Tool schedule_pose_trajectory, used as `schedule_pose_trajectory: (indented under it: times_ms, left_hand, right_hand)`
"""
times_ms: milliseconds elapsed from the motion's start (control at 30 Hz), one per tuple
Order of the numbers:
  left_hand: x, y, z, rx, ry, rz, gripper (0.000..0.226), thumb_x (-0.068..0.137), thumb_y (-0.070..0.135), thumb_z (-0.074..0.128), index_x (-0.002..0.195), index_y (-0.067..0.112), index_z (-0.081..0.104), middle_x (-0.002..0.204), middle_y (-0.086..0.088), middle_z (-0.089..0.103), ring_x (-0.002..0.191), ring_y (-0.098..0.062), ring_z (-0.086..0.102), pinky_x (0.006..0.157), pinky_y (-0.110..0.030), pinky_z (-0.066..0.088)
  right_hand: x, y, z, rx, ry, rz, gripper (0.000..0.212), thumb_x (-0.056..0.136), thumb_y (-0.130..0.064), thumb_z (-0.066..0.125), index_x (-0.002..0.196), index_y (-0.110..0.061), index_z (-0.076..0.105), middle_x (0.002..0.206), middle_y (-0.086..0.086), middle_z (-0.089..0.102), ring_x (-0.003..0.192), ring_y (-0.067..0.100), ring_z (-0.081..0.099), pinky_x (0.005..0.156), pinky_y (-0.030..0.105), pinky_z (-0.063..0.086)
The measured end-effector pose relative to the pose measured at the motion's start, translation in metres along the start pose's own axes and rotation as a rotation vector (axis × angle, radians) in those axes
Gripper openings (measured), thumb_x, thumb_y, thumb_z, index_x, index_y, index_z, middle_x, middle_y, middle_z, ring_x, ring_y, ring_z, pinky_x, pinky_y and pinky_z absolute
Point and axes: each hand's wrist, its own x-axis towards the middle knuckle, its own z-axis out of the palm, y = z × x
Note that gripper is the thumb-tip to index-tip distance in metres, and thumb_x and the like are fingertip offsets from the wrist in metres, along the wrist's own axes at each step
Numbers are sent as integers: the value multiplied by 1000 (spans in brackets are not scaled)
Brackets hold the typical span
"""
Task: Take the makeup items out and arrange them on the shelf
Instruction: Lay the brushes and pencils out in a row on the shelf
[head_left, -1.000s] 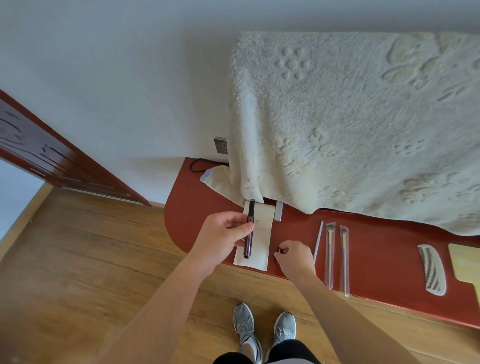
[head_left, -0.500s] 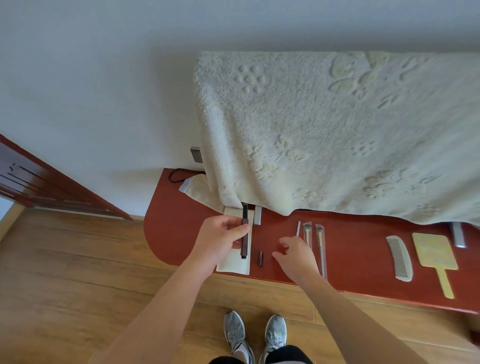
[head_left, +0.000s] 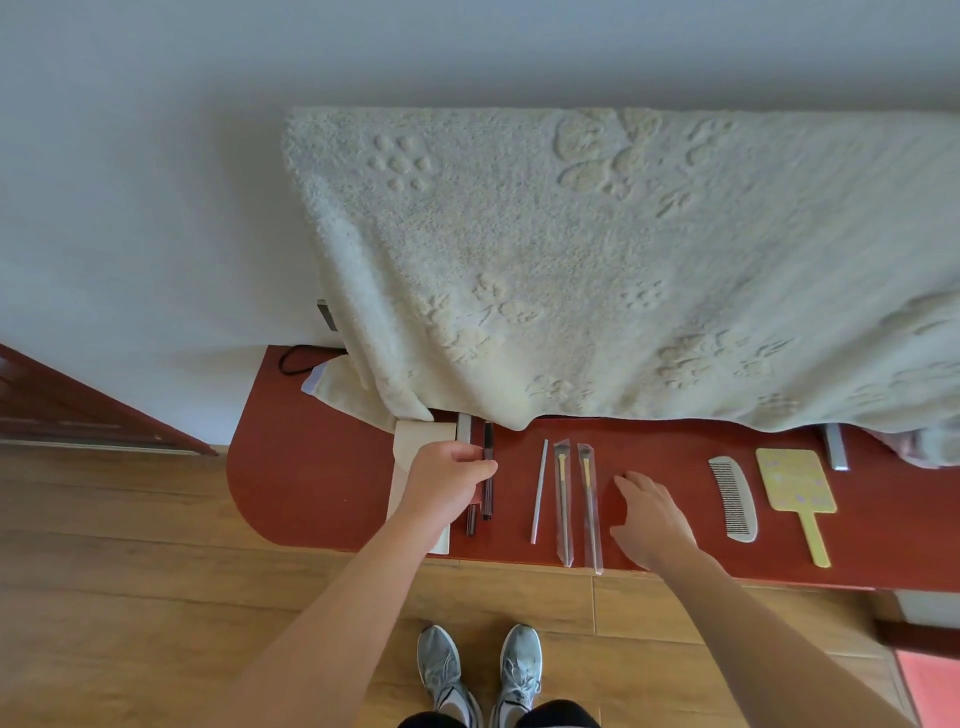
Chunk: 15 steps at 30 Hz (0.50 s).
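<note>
My left hand (head_left: 447, 480) pinches a long dark makeup pen (head_left: 488, 470) just right of the cream pouch (head_left: 415, 441) on the red shelf (head_left: 311, 467). A shorter dark pen (head_left: 471, 519) lies beside it, partly under my hand. My right hand (head_left: 649, 514) hovers with fingers spread and holds nothing, right of two wrapped brushes (head_left: 563, 499) (head_left: 589, 504) and a thin silver stick (head_left: 539, 491). Further right lie a grey comb (head_left: 733, 499) and a yellow hand mirror (head_left: 795, 488).
A thick cream blanket (head_left: 597, 270) hangs over the shelf's back and hides part of it. A black cord (head_left: 291, 358) loops at the far left corner. Wooden floor (head_left: 130, 571) and my shoes (head_left: 478, 675) are below; a dark red door frame (head_left: 78, 405) stands left.
My left hand carried the long dark pen off the pouch to the right, beside the short pen. My right hand let go near the short pen and moved right past the brushes.
</note>
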Motion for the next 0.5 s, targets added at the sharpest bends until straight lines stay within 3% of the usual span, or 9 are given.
schedule_pose_trajectory:
  times_ms: [100,200,300,400,500]
  left_hand:
    - [7,-3,11,58,-7,-4,13,84,13,72,81,25,74,89,-1,73,84,-23,73,79,-44,62]
    - [14,-7,21,178,1,38,17,83,14,71,78,30,70,82,5,72,77,-19,72,79,-42,62]
    - [22,-14,31,303,10,62,13,83,15,71,75,25,69,79,-2,73,71,-18,69,74,-37,59]
    - [34,-24,43,420,30,84,8,82,18,71,76,13,69,81,-12,72,75,-24,69,76,-41,58]
    - [43,-31,51,458,46,80,7,84,19,73,88,14,73,85,-5,70,81,-19,67,79,-35,56]
  right_hand:
    - [2,7,2,-53,10,-37,75,86,-21,65,151,-21,29,158,-4,23,143,20,23,111,34,37]
    - [2,8,4,-80,21,-53,76,86,-24,68,151,-22,28,158,-5,22,143,19,22,108,34,41]
    - [3,10,6,-83,26,-66,77,86,-28,70,151,-22,28,158,-6,21,143,18,21,108,35,42]
    - [5,13,7,-77,25,-75,79,87,-30,70,152,-22,27,158,-5,21,143,18,20,110,33,38]
    - [7,14,7,-69,23,-80,79,87,-31,69,152,-22,26,159,-5,20,144,18,19,112,33,36]
